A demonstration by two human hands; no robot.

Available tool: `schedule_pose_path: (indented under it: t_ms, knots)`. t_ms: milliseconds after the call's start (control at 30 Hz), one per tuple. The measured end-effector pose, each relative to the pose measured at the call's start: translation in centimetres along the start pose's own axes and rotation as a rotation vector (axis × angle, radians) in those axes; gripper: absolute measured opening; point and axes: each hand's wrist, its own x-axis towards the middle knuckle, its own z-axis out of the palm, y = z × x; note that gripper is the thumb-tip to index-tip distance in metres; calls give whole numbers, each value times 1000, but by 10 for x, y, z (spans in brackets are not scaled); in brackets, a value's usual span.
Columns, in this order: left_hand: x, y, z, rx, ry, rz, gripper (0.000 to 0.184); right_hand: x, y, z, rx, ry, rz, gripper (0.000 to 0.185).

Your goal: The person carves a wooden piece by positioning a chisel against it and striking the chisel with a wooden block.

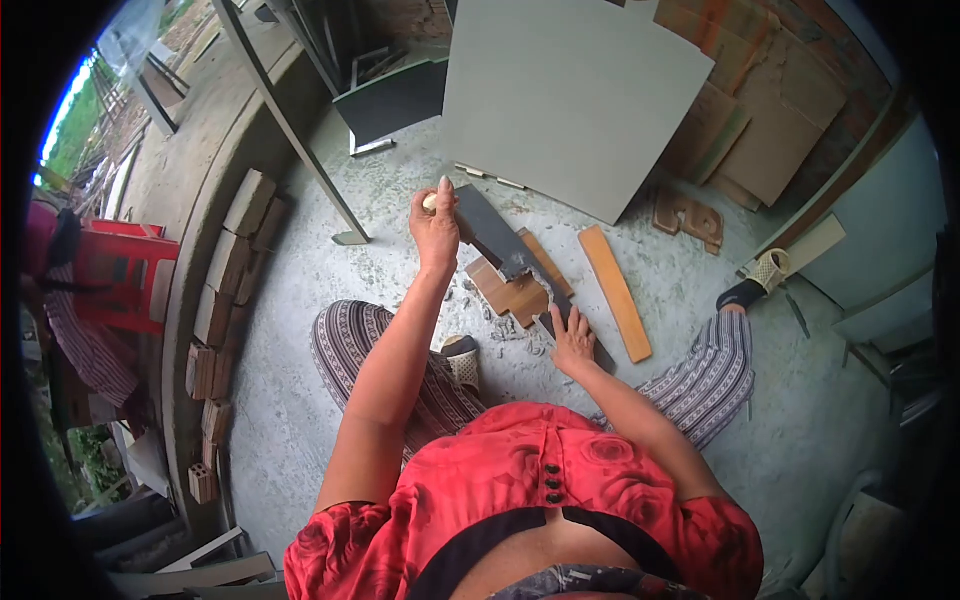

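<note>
My left hand (435, 232) is closed round a tool with a pale handle end (430, 203), raised over the work. A dark, blade-like part of the tool (487, 248) slants down to the right, its exact kind unclear. Below it is a dark grey board (492, 212), with a ragged, broken edge near its middle. My right hand (573, 343) lies on the board's near end with its fingers spread. Brown wood pieces (515, 298) lie beneath and beside the board, among small crumbs on the floor.
An orange-brown wood strip (615, 293) lies to the right. A large pale panel (570, 100) stands ahead, with cardboard (790, 115) behind it. A metal post (300, 130) and a row of bricks (222, 285) stand left. Beyond are a red plastic stool (125, 275) and another person's striped trouser leg (85, 340).
</note>
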Motion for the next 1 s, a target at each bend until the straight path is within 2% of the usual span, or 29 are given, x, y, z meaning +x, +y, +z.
schedule_pose_path:
  t_ms: [133,267,300,367,400,467,500,567,600,667,700,767,867,933,1000]
  knots:
    - [-13,-16,12,172,-86,72,44,1,1,-8,-152,-43,-13,95]
    - [-24,-24,20,214,-191,20,44,2,5,-13,-278,-44,-23,93]
    - [-26,-26,21,208,-220,-13,43,4,8,-14,-276,-48,-19,93]
    - [-29,-29,25,226,-238,-24,43,10,13,-25,-4,-49,-64,84]
    - [-30,-31,27,243,-252,-29,42,18,19,-28,-5,-51,-62,84]
    - [-29,-35,30,245,-275,-33,41,32,37,-30,399,137,33,76]
    - [-28,-42,31,254,-279,-14,41,33,45,-31,310,290,99,76]
    - [-27,-44,34,265,-278,7,40,33,64,-39,278,446,253,79]
    - [-27,-44,35,259,-292,7,40,31,72,-42,278,447,248,79]
    - [-27,-43,37,254,-299,15,39,28,86,-44,246,374,511,82]
    - [-28,-43,38,245,-314,-3,39,27,91,-44,248,380,502,82]
    - [-28,-42,39,238,-345,7,39,25,98,-38,315,81,696,80]
    - [-29,-42,38,190,-373,-38,40,23,108,-25,250,46,646,77]
    - [-25,-52,35,232,-404,-5,38,20,110,-28,217,43,619,84]
    - [-26,-54,33,227,-437,13,37,28,121,-15,216,75,600,79]
